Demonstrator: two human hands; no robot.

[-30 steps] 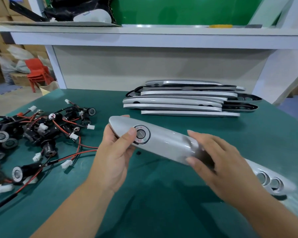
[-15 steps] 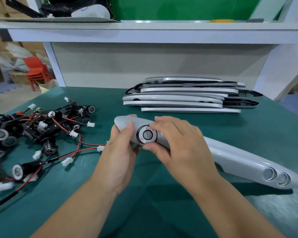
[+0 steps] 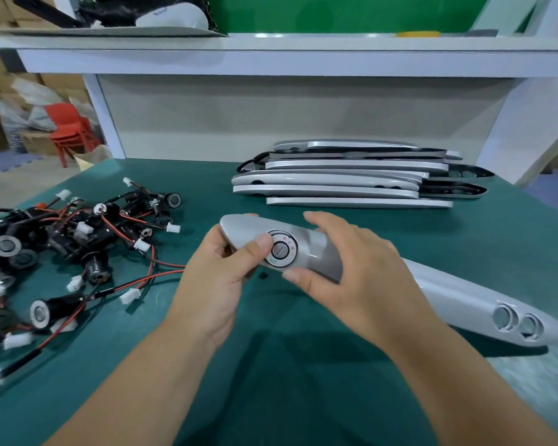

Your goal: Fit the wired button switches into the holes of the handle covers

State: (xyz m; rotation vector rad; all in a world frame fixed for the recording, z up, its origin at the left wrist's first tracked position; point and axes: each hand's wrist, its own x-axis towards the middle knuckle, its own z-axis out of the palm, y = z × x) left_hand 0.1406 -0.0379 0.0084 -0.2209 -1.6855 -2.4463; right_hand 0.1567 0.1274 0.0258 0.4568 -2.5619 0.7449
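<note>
Silver-grey and glossy, the long silver-grey plastic handle cover (image 3: 448,291) lies slantwise in front of the person over the dark green table mat (image 3: 303,391), its left tip raised in both hands and its right end low near the mat; whether that end touches cannot be told. A round black-ringed dial switch (image 3: 282,249) sits in the hole near the left tip. On its ring the white letters "OFF" can be read, and small red marks on the far side are too small to read. Near the right end are two empty round holes (image 3: 516,320), side by side.

The left hand (image 3: 219,278) grips the left tip, fingers curled beneath and the thumb pressed on top, just beside the dial. The right hand (image 3: 358,268) clasps the cover just right of the dial, fingers arched over the far edge and the thumb along the near edge, hiding the middle of the cover.

A small black speck (image 3: 263,275) lies on the mat below the dial. To the left is a tangled heap of black wired button switches (image 3: 62,239) with red and black leads and white plugs. Behind the hands, well apart from them, is a stack of silver and black handle covers (image 3: 351,178), laid lengthwise. Above runs a white shelf (image 3: 271,56), and at the far left are stacked red plastic chairs (image 3: 68,130).
</note>
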